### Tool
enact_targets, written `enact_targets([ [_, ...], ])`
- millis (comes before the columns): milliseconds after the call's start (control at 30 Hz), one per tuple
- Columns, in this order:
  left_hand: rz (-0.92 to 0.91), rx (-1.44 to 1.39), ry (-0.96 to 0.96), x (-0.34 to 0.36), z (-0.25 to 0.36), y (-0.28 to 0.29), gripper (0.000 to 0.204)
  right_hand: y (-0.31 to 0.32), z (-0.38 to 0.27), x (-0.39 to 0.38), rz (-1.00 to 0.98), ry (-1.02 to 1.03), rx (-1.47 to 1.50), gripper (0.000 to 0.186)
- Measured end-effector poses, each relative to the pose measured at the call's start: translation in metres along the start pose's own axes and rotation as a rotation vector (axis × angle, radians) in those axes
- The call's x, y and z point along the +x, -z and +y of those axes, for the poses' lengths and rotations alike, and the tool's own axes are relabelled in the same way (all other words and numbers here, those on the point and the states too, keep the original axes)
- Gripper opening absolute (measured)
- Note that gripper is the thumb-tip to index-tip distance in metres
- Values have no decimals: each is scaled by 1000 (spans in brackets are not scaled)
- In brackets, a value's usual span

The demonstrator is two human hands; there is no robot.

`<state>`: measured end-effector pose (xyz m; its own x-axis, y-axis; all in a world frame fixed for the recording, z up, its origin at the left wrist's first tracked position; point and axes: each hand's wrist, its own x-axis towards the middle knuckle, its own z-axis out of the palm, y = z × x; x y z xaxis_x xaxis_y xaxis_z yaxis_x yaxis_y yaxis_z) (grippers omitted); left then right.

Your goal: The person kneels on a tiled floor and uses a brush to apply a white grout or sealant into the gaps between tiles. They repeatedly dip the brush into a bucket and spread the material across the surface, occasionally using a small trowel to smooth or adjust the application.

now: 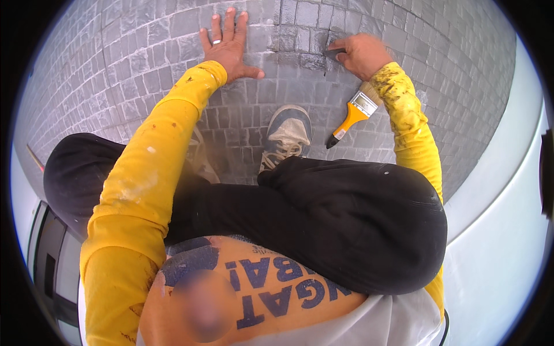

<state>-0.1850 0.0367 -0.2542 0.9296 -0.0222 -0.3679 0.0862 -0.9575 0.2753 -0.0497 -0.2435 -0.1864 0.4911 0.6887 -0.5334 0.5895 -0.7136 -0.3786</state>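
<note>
In the head view, the left hand (226, 55) lies spread on the grey paving (150, 69), fingers apart, holding nothing. The right hand (365, 55) has its fingers closed on a small dark piece (333, 53), low over the paving; I'd guess it's light and stiff, best pinched by its near edge. The paintbrush (350, 120) below looks light too, its handle the natural grip. The hand hides much of the piece; I can't tell its full shape.

Large blue lettering (279, 308) (upside down), orange shirt (294, 320)
</note>
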Motion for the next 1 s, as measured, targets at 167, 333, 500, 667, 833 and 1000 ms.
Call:
enact_targets([
  [167, -67, 3, 34, 0, 2, 6, 137, -1, -3, 4, -15, -80, 62, 30],
  [333, -102, -5, 49, 0, 3, 8, 137, 1, -7, 7, -59, -106, 41, 30],
  [500, -112, 4, 44, 0, 4, 11, 136, 4, -7, 10, -41, -112, 15, 30],
  [667, -131, -7, 60, 1, 6, 14, 137, 4, -6, 11, -55, -80, 21, 30],
  [833, -164, 9, 73, 1, 8, 17, 137, 2, -7, 11, -53, -107, 46, 31],
  [1000, -152, 14, 59, 2, 7, 16, 138, 3, -7, 10, -46, -144, 12, 31],
])
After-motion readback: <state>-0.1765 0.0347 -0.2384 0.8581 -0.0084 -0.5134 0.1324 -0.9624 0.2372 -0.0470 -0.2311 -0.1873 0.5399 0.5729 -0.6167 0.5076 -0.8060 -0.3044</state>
